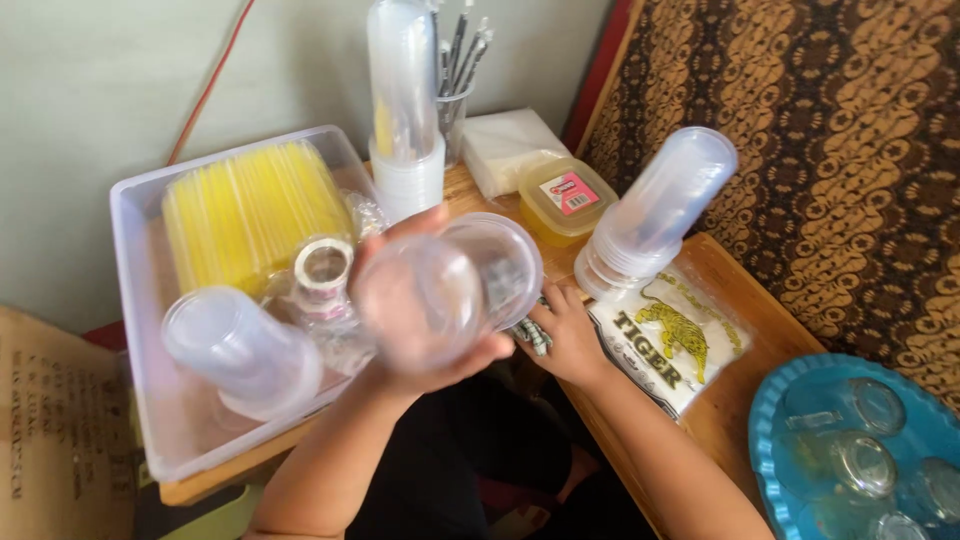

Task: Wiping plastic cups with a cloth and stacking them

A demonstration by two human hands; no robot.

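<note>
A: What's the left hand point(425, 330) doing, mid-frame?

B: It's curled around a clear cup point(420, 300), mouth toward the camera. A second clear cup or lid point(500, 265) sits just behind it; I can't tell which.

A: And the right hand point(565, 335)?

B: Down on the table point(735, 400), closed on a small striped thing point(532, 335), partly hidden by the cups.

A: What could go wrong?

B: The cup looks thin and slick, so a hard squeeze might buckle it, a loose one might drop it into the bin point(140, 300) at left. A swinging elbow could topple the leaning cup stack point(655, 210), upper right.
</note>
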